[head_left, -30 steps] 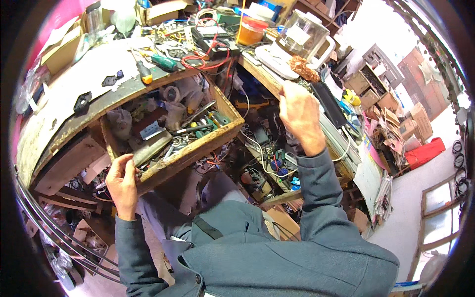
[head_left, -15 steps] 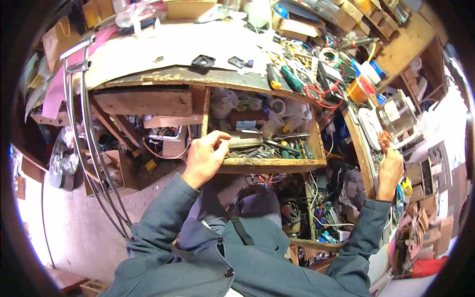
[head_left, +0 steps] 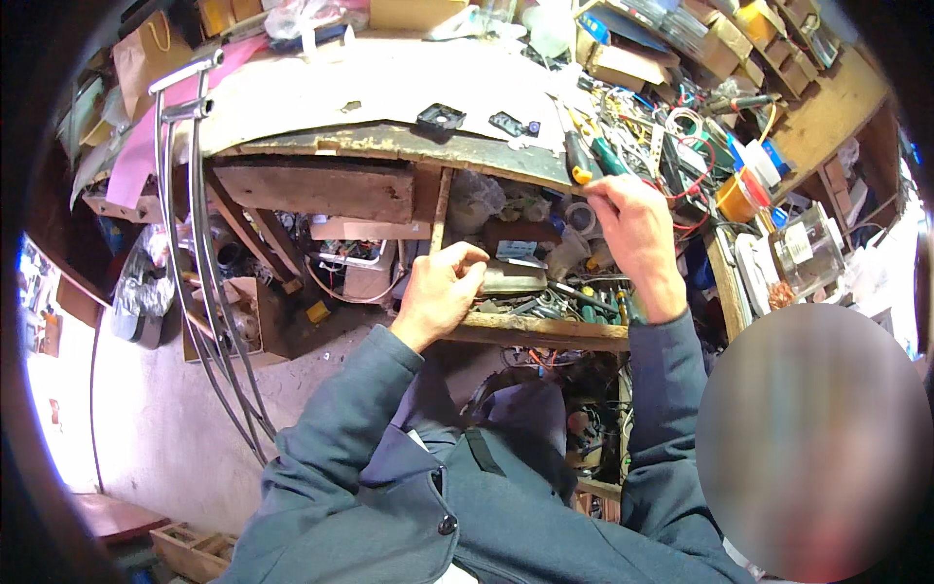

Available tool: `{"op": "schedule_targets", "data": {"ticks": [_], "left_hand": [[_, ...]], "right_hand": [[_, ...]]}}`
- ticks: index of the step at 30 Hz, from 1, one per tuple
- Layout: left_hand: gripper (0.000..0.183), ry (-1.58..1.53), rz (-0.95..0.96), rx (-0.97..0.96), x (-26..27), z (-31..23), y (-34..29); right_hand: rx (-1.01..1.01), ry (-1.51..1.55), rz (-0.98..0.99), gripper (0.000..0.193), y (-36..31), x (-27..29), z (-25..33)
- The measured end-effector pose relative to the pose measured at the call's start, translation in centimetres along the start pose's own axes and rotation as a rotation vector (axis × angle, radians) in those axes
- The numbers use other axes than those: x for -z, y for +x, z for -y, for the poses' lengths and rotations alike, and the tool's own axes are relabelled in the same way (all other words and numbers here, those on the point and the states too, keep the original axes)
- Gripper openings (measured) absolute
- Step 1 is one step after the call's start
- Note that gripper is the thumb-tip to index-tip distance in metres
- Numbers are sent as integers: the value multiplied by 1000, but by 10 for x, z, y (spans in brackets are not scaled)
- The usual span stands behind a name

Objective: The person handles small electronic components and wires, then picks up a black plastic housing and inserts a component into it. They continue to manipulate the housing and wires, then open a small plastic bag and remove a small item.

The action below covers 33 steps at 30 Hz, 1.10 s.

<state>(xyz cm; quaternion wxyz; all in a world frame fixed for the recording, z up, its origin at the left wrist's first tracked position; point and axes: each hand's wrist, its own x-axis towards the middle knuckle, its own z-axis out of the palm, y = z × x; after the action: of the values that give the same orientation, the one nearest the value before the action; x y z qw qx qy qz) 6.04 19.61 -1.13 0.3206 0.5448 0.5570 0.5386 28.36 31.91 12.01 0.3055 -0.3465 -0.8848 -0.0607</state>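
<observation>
My left hand is closed in a loose pinch over the front left part of an open wooden drawer. What it holds, if anything, is too small to make out. My right hand hangs above the drawer's right side, fingers curled and pressed together. Whatever may be between them is hidden. Just beyond its fingertips, a black and yellow screwdriver handle lies at the bench edge. Hand tools, a grey case and plastic bags fill the drawer. A bundle of copper wire sits on the right, beside a clear jar.
On the bench sheet lie a black square plastic part and a smaller black part. Tangled wires and tools heap up at the right. Bent metal tubes stand at the left. A blurred round patch covers the lower right.
My right hand has left the copper wire and swung left to above the drawer. The wire stays by the jar. My left hand keeps its place over the drawer; the view has shifted slightly.
</observation>
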Motion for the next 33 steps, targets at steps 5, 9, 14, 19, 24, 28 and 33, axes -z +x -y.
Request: {"op": "schedule_targets", "data": {"ticks": [5, 9, 14, 19, 24, 28, 33], "left_hand": [[18, -70, -54, 25, 0, -2, -4], [17, -169, -47, 70, -3, 0, -4], [16, -130, -84, 7, 0, 2, -2], [22, 6, -202, -99, 3, 1, -8], [19, -122, -140, -73, -12, 6, -4], [16, -187, -140, -93, -10, 3, -10], [19, -270, -171, -56, -7, 2, -5]], "right_hand": [[-16, -11, -16, 11, 45, -29, -4], [-77, -14, 1, 12, 67, -44, -15], [75, 33, -72, 11, 77, -75, -16], [249, -190, 6, 15, 94, -81, 1], [151, -287, 103, 5, 82, -89, -46], [178, -254, 102, 9, 83, -83, -38], [151, -104, -63, 9, 76, -83, -13]]}}
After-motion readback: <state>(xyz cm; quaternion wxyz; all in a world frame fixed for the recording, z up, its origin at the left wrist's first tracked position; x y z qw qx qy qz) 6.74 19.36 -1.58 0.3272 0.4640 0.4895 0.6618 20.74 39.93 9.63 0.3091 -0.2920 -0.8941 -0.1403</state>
